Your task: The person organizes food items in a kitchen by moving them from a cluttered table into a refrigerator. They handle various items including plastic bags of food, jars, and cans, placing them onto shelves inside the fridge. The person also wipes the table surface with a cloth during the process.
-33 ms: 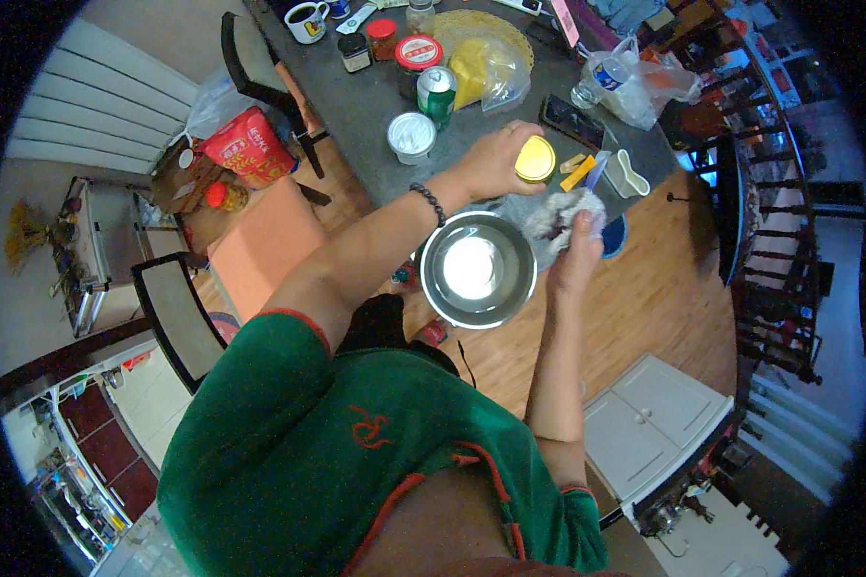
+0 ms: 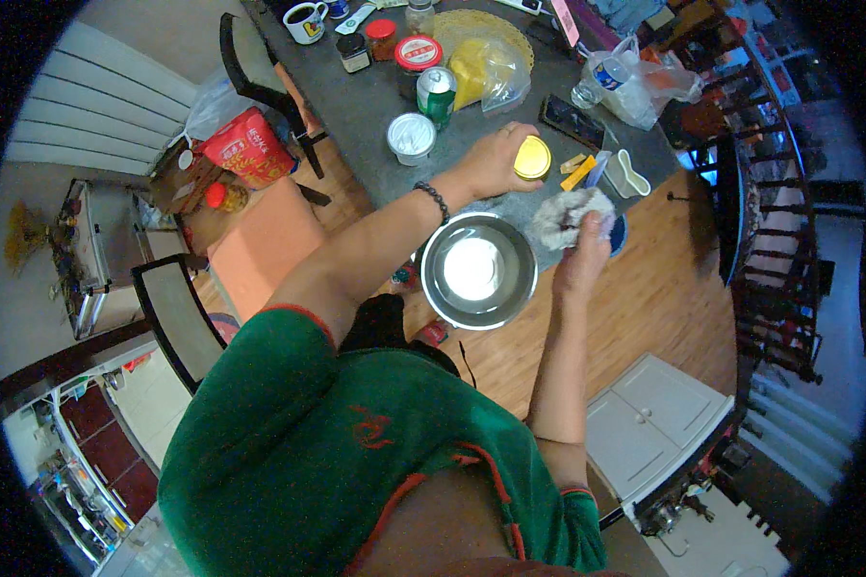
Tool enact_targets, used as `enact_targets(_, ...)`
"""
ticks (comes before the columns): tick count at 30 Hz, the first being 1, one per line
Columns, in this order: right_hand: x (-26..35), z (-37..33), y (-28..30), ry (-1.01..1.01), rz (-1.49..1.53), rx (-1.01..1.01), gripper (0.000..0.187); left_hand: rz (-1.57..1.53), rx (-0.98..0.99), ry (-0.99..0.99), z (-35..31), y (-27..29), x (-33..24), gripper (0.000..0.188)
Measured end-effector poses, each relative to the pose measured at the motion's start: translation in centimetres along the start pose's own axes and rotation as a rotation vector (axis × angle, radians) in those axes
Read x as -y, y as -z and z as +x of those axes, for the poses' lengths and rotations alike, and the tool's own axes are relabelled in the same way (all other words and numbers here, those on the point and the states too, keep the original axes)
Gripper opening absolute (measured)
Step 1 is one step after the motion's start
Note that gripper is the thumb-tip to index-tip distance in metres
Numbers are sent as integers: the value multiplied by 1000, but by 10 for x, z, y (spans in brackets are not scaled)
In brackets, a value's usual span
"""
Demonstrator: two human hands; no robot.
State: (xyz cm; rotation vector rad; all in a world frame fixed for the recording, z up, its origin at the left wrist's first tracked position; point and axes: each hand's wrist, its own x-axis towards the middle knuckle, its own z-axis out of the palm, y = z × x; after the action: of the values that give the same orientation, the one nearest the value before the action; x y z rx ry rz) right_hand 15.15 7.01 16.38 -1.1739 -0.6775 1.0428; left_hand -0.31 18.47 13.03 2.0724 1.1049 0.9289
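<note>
My left hand [image 2: 494, 163], with a dark bead bracelet at its wrist, is closed around a jar with a yellow lid [image 2: 532, 158] over the grey table [image 2: 361, 104]. Just to the right, a crumpled whitish cloth [image 2: 563, 219] is gripped in my right hand [image 2: 585, 262], near the table's edge. Below and between the hands sits a shiny steel bowl [image 2: 431, 288] with nothing visible inside; what supports it is hidden. Small orange-yellow pieces [image 2: 578, 173] lie beyond the cloth, beside a white scalloped container [image 2: 628, 175].
Left of the jar stand a white-lidded tub [image 2: 412, 138], a green can [image 2: 437, 98] and a red-lidded jar [image 2: 419, 55]. Farther back are a bag of yellow food [image 2: 471, 72], a phone [image 2: 572, 121] and a white plastic bag [image 2: 640, 94]. A blue container [image 2: 618, 235] is partly behind my right hand.
My right hand has shifted slightly to the right with the cloth, which now looks more spread out. My left hand and the yellow-lidded jar have barely moved.
</note>
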Motion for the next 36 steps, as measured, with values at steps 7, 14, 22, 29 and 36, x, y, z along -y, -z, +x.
enact_targets(7,-22,4,22,-58,-22,-98,41,153,67,98,14,-47,52,75)
enact_targets(14,-16,-4,7,-118,60,-80,44,214,-205,15,-5,2,33,83)
enact_targets(22,-13,-12,0,-196,371,-33,48,351,-460,467,6,65,90,77)
enact_targets(29,-10,-13,-12,-232,461,27,50,177,-452,413,14,66,82,70)
enact_targets(36,44,21,-132,1042,-1075,255,35,-25,-420,-29,1,65,2,51)
